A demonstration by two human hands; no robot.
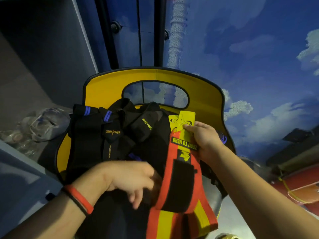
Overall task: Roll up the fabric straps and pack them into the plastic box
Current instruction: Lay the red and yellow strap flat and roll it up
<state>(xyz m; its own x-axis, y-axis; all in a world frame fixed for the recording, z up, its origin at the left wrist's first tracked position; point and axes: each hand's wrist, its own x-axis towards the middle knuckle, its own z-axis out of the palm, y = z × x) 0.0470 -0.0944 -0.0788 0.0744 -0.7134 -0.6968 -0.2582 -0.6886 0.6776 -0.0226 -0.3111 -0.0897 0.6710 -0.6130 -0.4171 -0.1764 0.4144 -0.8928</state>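
The right hand (203, 140) comes in from the right with the forearm slanting up, its fingers curled and pinching the upper end of a red and yellow strap (179, 187) above the near right part of the chair seat. The left hand (133, 180) reaches across from the left, palm down, its fingers loose and spread and gripping nothing. Its fingertips are at the strap's left edge, but motion blur hides whether they touch it. A red and a black wristband (79, 199) circle the left wrist.

The held strap is woven elastic, red with broad yellow stripes. It carries a black fuzzy fastening patch along its middle and a black label (184, 143) reading "ZERO TO HERO" near the top. A stiff yellow card tag (184, 119) stands up from its upper end, above the fingers. The strap hangs unrolled toward the seat's near edge.

A loose heap of black straps (107, 135) covers the seat, some with blue stripes and yellow lettering. The chair (107, 87) has a smooth yellow back with dark trim and an oval cut-out.

Crumpled clear plastic bags (44, 125) lie beyond the seat's left edge.
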